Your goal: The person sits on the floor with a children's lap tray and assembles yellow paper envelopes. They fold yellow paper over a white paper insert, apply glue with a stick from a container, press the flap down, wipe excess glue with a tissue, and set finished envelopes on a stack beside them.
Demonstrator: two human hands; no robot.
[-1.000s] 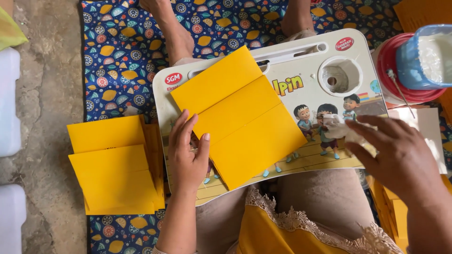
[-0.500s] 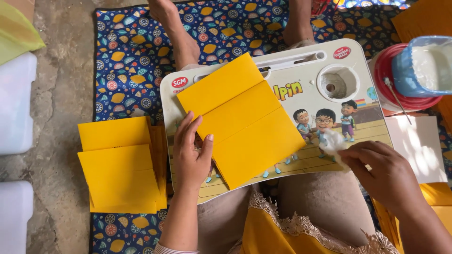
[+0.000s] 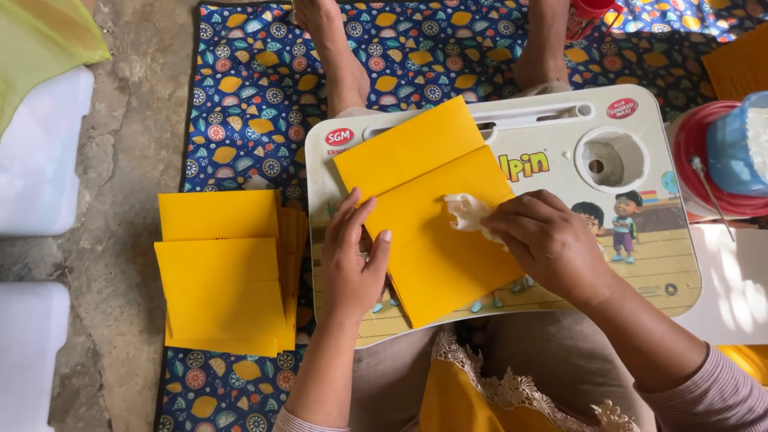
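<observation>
With your left hand (image 3: 352,268) flat on the yellow envelope (image 3: 428,208) and your right hand (image 3: 548,244) pinching the white wad (image 3: 468,214), excess paste may smear or wrinkle it.

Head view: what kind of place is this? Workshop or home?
Likely a home, with the work done seated on the floor, not a workshop. A patterned mat lies over bare concrete floor, a child's cartoon lap desk serves as the work surface, and yellow envelopes are stacked on the mat beside bare feet.

Blue tub (image 3: 740,152) cut off at right edge, white wad (image 3: 468,214) partly hidden under right hand (image 3: 552,244)
</observation>
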